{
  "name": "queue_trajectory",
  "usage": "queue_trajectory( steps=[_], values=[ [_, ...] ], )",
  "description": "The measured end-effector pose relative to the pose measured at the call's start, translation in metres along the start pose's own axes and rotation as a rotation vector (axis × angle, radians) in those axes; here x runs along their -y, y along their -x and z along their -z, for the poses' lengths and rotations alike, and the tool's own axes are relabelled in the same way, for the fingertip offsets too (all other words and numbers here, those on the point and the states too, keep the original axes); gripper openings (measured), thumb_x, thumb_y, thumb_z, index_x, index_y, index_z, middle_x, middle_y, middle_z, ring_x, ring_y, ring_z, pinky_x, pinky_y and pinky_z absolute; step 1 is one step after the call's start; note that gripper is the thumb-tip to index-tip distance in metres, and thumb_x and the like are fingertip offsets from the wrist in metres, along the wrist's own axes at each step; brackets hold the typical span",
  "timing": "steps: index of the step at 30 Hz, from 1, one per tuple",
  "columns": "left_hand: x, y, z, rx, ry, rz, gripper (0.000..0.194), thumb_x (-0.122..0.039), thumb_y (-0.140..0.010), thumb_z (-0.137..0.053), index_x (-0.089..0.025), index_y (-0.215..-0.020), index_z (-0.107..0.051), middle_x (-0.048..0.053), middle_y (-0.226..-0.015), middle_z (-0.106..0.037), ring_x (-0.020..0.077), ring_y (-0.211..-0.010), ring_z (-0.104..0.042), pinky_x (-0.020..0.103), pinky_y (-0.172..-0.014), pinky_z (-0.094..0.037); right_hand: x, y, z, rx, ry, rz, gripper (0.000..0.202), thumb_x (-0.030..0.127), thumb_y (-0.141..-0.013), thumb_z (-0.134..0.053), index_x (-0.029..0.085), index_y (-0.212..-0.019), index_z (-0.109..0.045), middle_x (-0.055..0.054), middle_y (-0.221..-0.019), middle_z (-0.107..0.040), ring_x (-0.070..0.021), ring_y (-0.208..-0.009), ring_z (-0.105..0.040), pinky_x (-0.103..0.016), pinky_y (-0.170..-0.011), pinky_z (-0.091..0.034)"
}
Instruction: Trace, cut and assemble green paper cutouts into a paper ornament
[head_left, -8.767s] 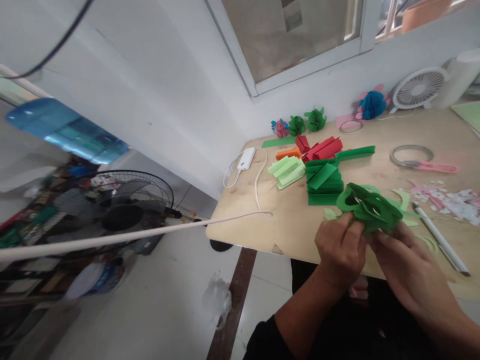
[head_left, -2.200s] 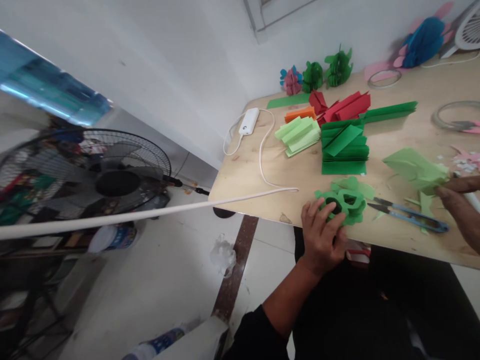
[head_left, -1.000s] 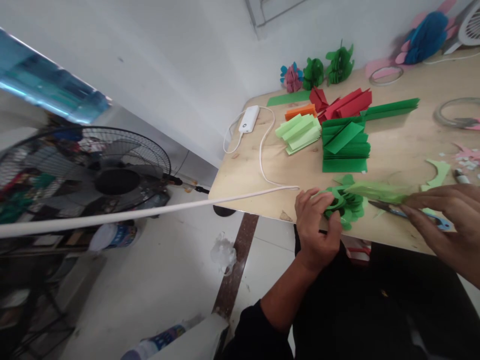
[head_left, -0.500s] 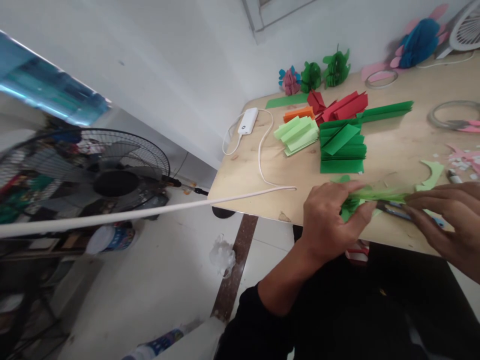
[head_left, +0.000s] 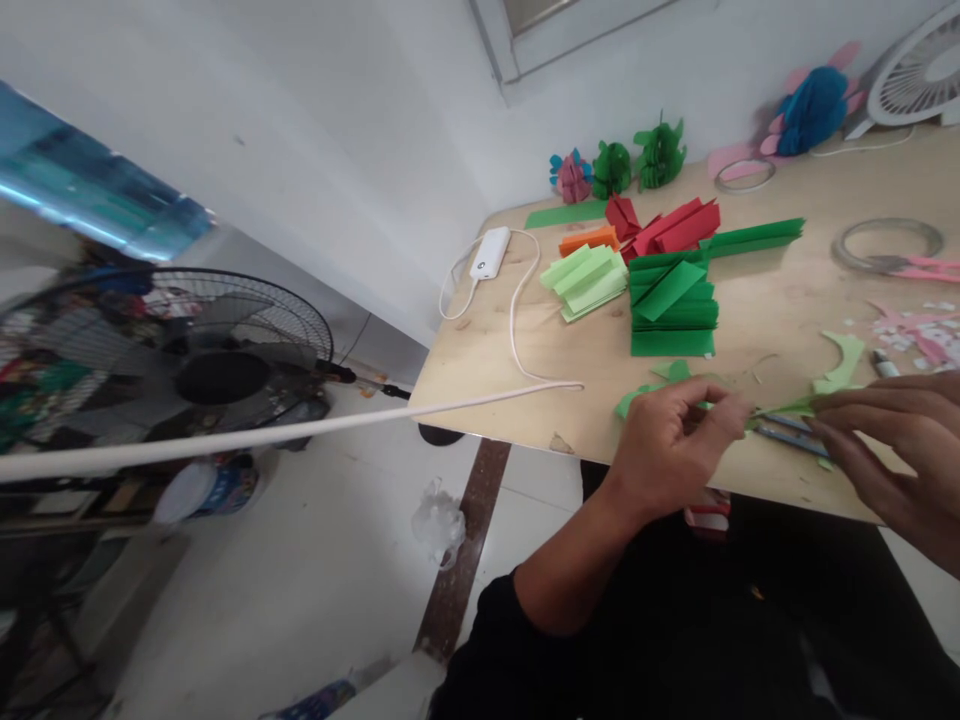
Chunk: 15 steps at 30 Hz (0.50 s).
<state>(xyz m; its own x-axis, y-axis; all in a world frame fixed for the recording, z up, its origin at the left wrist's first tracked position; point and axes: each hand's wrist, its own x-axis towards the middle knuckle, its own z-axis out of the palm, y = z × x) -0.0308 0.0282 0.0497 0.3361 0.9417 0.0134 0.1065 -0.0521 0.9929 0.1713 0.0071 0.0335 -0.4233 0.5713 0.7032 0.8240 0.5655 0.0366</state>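
My left hand (head_left: 671,440) is closed, thumb and index finger pinching one end of a narrow light green paper strip (head_left: 786,407). At the strip's other end are the closed fingers of my right hand (head_left: 900,430). Beneath it, between my hands, lies what looks like a craft knife (head_left: 791,437), partly covered by my right fingers. Cut green paper pieces (head_left: 666,373) rest on the wooden table (head_left: 480,390), partly behind my left hand. A curved light green scrap (head_left: 840,362) lies beyond my right fingers.
Folded dark green paper (head_left: 671,310), light green paper (head_left: 586,280) and red paper (head_left: 679,225) lie ahead. Scissors (head_left: 919,267) and scraps are at right. A white cable (head_left: 420,408) runs over the table's left edge. Paper figures (head_left: 661,155) stand by the wall.
Loose green paper between my hands has gone from there; green pieces now show left of my left hand. My fingers now stretch a thin strip. The view has shifted slightly.
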Motion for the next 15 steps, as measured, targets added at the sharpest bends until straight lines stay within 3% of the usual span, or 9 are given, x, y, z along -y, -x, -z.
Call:
queue_trajectory(
  steps=[7,15],
  values=[
    [0.006,0.003,-0.004,0.143,0.172,0.157,0.023,-0.031,-0.077,-0.066,-0.017,-0.095,-0.062,0.003,-0.078,-0.064,0.0150,-0.070,-0.065,0.019,-0.050,-0.048,-0.005,0.005,0.009,0.010,-0.008,0.018,0.021,0.021,-0.071,-0.067,0.026,-0.090,-0.058,-0.003,-0.075,-0.069,-0.0230,-0.078,-0.061,-0.038,-0.068,-0.042],
    [0.002,0.009,-0.004,0.193,0.274,0.205,0.031,-0.030,-0.075,-0.069,-0.017,-0.102,-0.064,0.003,-0.078,-0.061,0.0090,-0.062,-0.056,0.019,-0.053,-0.047,0.002,-0.001,0.018,0.013,-0.052,0.061,0.019,0.018,-0.073,-0.065,0.024,-0.088,-0.056,-0.006,-0.072,-0.068,-0.0252,-0.075,-0.060,-0.040,-0.065,-0.043]
  ],
)
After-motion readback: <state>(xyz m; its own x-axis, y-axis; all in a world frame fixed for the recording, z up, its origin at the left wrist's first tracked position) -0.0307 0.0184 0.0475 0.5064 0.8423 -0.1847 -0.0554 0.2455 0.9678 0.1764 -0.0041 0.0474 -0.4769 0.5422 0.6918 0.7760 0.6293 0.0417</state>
